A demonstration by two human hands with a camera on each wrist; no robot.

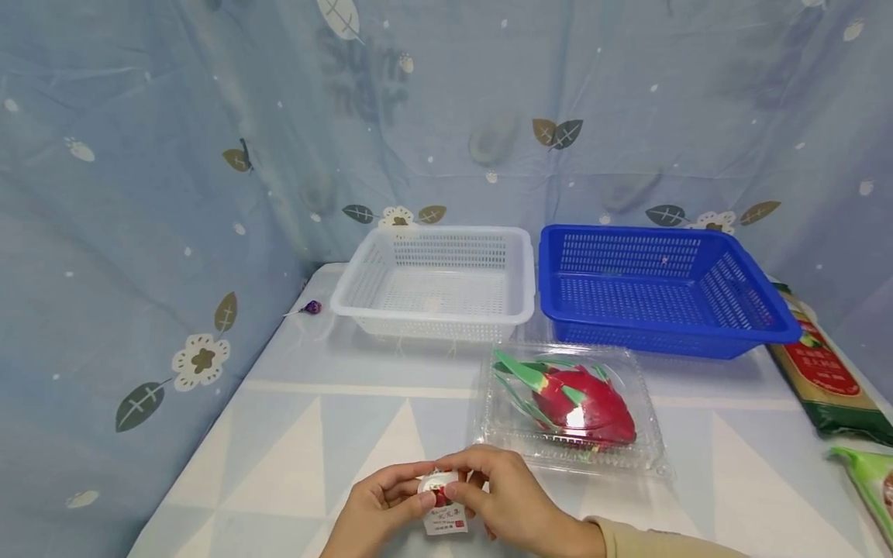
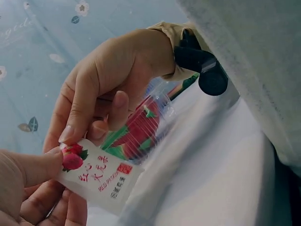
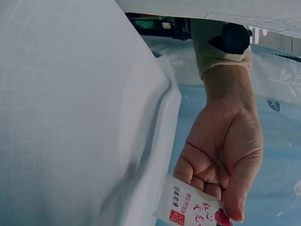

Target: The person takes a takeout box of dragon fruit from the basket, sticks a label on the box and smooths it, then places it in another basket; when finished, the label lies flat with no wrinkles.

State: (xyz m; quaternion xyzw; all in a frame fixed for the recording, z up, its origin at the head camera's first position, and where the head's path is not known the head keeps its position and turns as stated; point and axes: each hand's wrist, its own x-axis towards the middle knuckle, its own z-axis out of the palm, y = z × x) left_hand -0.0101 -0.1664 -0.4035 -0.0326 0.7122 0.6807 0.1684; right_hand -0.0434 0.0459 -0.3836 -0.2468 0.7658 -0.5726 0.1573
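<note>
A small white label [image 1: 445,521], printed with a red dragon fruit and the words "RED PITAYA", is held between both hands near the table's front edge. My left hand [image 1: 380,508] pinches one side with thumb and fingers. The right hand [image 1: 512,500] grips the label's other upper corner; its thumb and fingertips meet at the printed fruit in the left wrist view. Just beyond the hands stands a clear lidded plastic box [image 1: 502,446], closed over a red dragon fruit [image 1: 593,403] with green leaf tips.
A white basket [image 1: 432,318] and a blue basket [image 1: 663,335] stand side by side at the back. To the left lies a lollipop [image 1: 312,308]. Along the right edge are a green-and-gold packet [image 1: 823,372] and a light green bag [image 1: 872,480]. A patterned curtain [image 1: 446,116] hangs behind.
</note>
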